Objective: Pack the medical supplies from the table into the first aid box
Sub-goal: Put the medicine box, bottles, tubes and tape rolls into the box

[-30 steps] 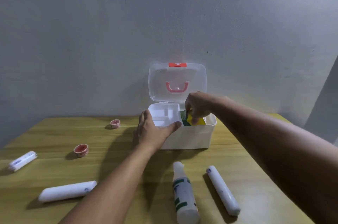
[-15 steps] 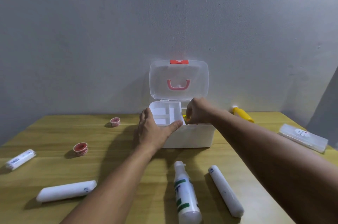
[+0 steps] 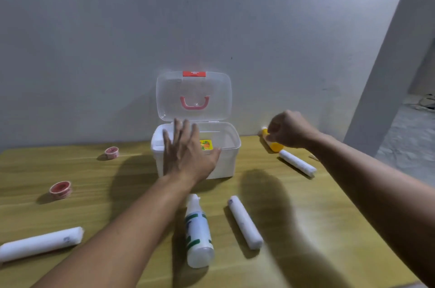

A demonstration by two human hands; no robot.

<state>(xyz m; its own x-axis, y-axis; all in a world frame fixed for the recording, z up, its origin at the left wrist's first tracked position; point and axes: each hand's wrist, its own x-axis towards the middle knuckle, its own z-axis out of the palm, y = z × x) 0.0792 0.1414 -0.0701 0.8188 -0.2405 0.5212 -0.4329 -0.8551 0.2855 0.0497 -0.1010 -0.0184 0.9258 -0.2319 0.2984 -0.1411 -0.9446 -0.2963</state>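
Note:
The white first aid box (image 3: 231,146) stands open at the back of the wooden table (image 3: 94,207), its clear lid (image 3: 193,90) upright. A yellow and orange packet (image 3: 205,145) lies inside. My left hand (image 3: 188,156) presses flat against the box's front, fingers spread. My right hand (image 3: 288,130) is curled over the top of a yellow bottle (image 3: 275,145) lying right of the box; whether it grips is unclear. White bandage rolls lie at the right (image 3: 297,163), the front middle (image 3: 244,221) and the front left (image 3: 42,243). A white bottle with green marks (image 3: 197,233) lies in front.
Two small pink tape rolls sit on the left side of the table, one nearer me (image 3: 60,189) and one further back (image 3: 111,152). A grey wall rises right behind the box. The table's right edge drops to a floor.
My right hand left the box and swung right to the yellow bottle; the packet stays inside. My left hand shifted from the box's left corner to its front, fingers spread.

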